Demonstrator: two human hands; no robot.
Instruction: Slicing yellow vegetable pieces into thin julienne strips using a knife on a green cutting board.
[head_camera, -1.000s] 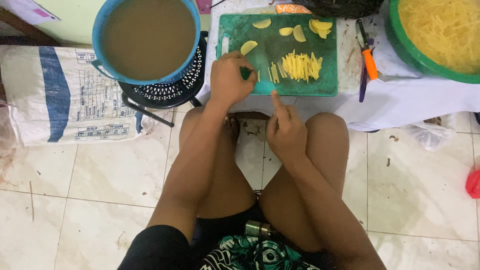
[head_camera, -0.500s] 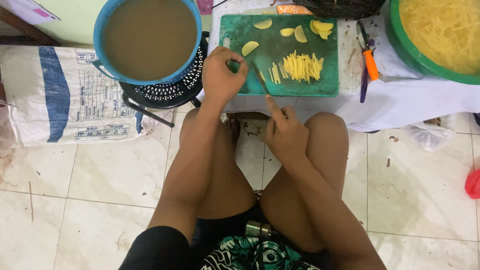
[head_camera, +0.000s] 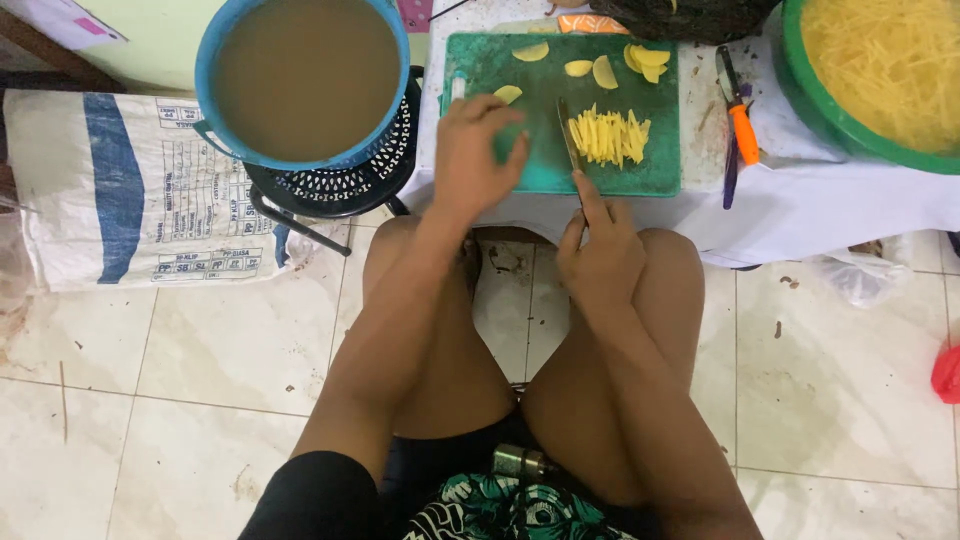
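A green cutting board (head_camera: 500, 55) lies on a low white-covered table. On it sit a pile of yellow potato strips (head_camera: 608, 136) and several yellow potato slices (head_camera: 604, 70) toward the back. My left hand (head_camera: 475, 150) rests on the board's left part, fingers spread, just below one slice (head_camera: 508, 94). My right hand (head_camera: 598, 250) grips a knife (head_camera: 566, 135) whose blade points away from me, just left of the strips.
A blue tub of brown liquid (head_camera: 305, 75) stands on a black stool at the left. A green basin of yellow strips (head_camera: 885, 65) is at the right. An orange-handled peeler (head_camera: 738, 125) lies beside the board. A white sack (head_camera: 120, 190) lies on the tiled floor.
My left hand has moved up the board toward a slice and spread its fingers. My right hand has brought the knife up onto the board beside the strips.
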